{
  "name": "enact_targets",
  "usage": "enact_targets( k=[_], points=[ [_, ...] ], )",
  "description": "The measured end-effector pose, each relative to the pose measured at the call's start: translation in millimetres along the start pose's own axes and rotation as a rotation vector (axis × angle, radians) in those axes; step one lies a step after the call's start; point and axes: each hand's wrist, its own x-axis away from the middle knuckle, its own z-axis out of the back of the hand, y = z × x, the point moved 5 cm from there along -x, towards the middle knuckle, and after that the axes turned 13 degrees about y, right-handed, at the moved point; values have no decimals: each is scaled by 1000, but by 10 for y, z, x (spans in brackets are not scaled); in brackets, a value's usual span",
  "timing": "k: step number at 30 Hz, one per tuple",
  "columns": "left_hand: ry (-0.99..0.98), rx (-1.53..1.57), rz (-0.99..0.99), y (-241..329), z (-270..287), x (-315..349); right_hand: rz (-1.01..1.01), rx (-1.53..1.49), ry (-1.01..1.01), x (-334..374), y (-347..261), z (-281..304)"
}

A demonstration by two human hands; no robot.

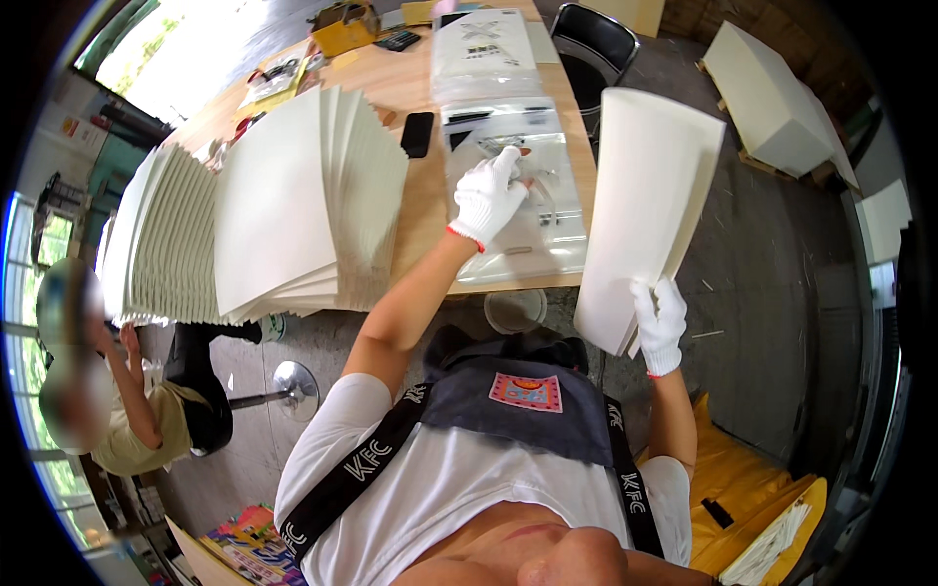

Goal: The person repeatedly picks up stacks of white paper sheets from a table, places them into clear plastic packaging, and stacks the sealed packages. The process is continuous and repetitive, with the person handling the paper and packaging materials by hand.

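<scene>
My left hand (489, 198), in a white knitted glove with red cuff and bare fingertips, rests on a stack of clear plastic bags (557, 244). Its visible fingertips are apart, and no grip on the film shows. At the right, off the table's edge, my right hand (660, 325), gloved too, is closed on the lower end of white sheets (650, 195). They stand upright, bowed along their length, with more than one layer showing at the side. Some of the right fingers are hidden behind the sheets.
Fanned stacks of white sheets (278, 195) fill the table's left, beside a black phone (417, 135). More packaged bags (484, 44) lie farther back. A black chair (596, 44) stands beyond the table. Another person (147, 415) sits at the left; a yellow sack (743, 488) lies right.
</scene>
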Motion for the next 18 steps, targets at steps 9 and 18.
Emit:
enact_targets(
  k=[9, 18],
  points=[
    [-638, 1178, 447, -95, -281, -270, 24, 87, -97, 246, 52, 55],
    [-408, 1416, 700, -99, -220, -393, 490, 543, -102, 267, -232, -67]
  ],
)
